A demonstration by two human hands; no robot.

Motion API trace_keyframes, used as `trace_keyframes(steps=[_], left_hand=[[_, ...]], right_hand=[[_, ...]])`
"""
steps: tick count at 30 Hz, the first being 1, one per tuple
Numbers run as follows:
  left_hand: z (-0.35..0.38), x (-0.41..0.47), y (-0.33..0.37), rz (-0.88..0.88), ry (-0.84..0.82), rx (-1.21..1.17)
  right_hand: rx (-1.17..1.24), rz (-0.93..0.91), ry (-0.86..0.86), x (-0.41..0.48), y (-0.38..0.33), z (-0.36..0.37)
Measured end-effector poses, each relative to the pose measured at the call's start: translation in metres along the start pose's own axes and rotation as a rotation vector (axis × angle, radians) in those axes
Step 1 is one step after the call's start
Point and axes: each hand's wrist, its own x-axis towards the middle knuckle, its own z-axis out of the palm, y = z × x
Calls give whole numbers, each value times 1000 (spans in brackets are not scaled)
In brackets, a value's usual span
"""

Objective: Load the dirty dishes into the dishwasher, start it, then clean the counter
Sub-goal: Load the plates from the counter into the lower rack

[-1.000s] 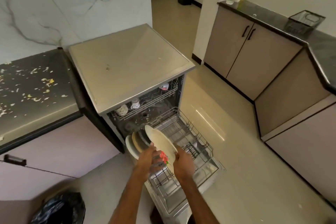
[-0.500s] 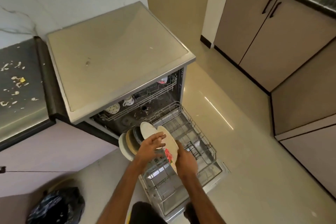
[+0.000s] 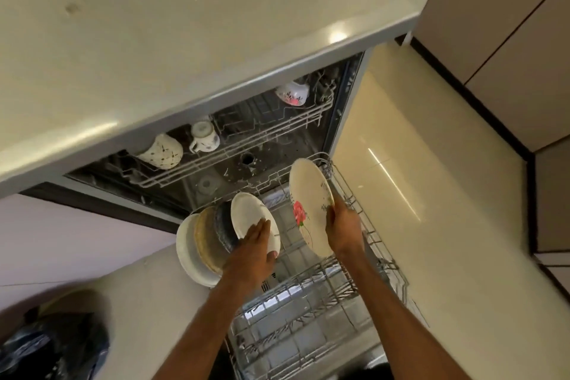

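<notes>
While upright in right hand [image 3: 344, 225], cream rose-printed plate [image 3: 311, 194].

You can count five plates [image 3: 254, 220]: four in a row and one flower plate [image 3: 311, 210]. There are three cups [image 3: 162, 153] up top, two wire racks [image 3: 308, 302], and one black bag [image 3: 52, 348] on the floor [image 3: 431, 225].

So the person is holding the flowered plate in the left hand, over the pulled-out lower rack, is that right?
Not quite. The head view shows the flowered plate gripped in the right hand, over the pulled-out lower rack. The left hand lies flat on a plain plate racked there.
</notes>
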Motion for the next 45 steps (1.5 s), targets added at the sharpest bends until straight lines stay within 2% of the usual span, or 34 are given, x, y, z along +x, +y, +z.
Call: trace_keyframes(steps=[4, 9, 12, 16, 21, 24, 35, 40, 45], left_hand=[[32, 39, -16, 1, 41, 111], [74, 67, -29, 19, 20, 68], [92, 78, -33, 23, 7, 47], [105, 90, -32, 31, 12, 46], [113, 103, -32, 34, 10, 27], [116, 106, -31, 28, 16, 32], [108, 96, -24, 33, 8, 80], [78, 70, -12, 10, 1, 85], [22, 10, 14, -25, 58, 0]], right_hand=[[11, -80, -26, 35, 20, 43], [25, -26, -32, 59, 40, 70], [13, -75, -41, 68, 38, 82], [8, -94, -60, 75, 36, 93], [-49, -108, -177, 67, 37, 108], [8, -105, -162, 63, 39, 113], [21, -60, -188, 51, 42, 114], [-45, -79, -136, 25, 38, 95], [-69, -118, -157, -20, -1, 60]])
